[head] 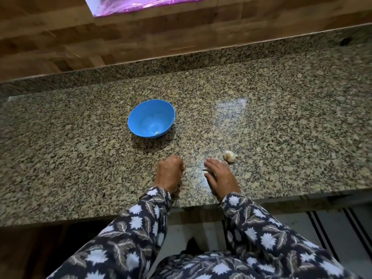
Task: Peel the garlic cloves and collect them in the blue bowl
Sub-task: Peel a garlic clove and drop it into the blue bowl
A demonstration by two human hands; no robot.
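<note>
A blue bowl (pixel 151 117) stands on the speckled granite counter (pixel 281 127), with one small pale clove (pixel 156 133) lying at its bottom. A whitish garlic bulb (pixel 230 156) rests on the counter to the right, just beyond my right hand. My left hand (pixel 170 174) is curled into a fist on the counter, below and right of the bowl; whatever its fingers may hold is hidden. My right hand (pixel 218 176) lies flat with fingers apart, fingertips a short way left of the bulb and not touching it.
A low granite ledge and a wood-patterned wall (pixel 100 37) run behind the counter. A shiny pink sheet (pixel 145 3) shows at the top. The counter's front edge (pixel 191 206) crosses under my patterned sleeves, with tiled floor below on the right.
</note>
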